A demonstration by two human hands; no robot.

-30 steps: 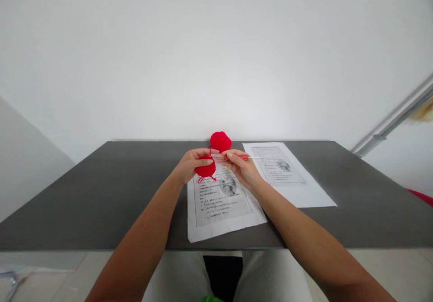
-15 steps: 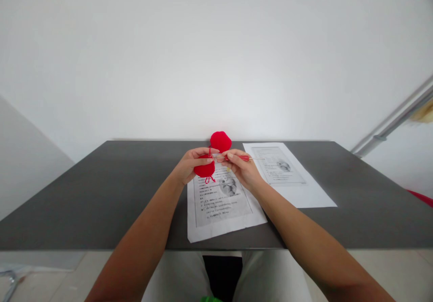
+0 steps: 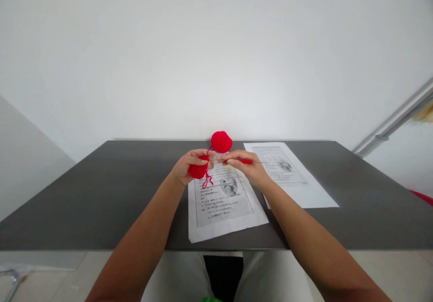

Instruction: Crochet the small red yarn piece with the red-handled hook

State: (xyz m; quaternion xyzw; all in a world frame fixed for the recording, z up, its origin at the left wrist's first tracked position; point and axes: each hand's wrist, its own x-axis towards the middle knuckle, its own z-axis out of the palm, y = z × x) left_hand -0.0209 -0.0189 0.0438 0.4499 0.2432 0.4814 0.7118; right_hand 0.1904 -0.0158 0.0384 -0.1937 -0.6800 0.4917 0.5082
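My left hand [image 3: 187,166] is closed on a small red crocheted piece [image 3: 198,171], with loose yarn tails hanging from its right side. In my right hand [image 3: 248,165] is a crochet hook with a red handle [image 3: 245,161], held level in a pinch. Its thin metal tip points left at the upper edge of the piece; whether it is inside a stitch cannot be made out. A strand of red yarn [image 3: 209,149] runs from my left fingers up to a red yarn ball [image 3: 221,142] behind my hands.
Beneath my hands lies a printed sheet [image 3: 226,227] with a picture and a small yellow mark. A second printed sheet [image 3: 314,196] is to the right. The dark table [image 3: 101,202] meets a white wall [image 3: 216,67] at the back.
My left hand has shifted slightly left with the crocheted piece, tilting it. My right hand and the hook have moved a little right, and the hands are farther apart.
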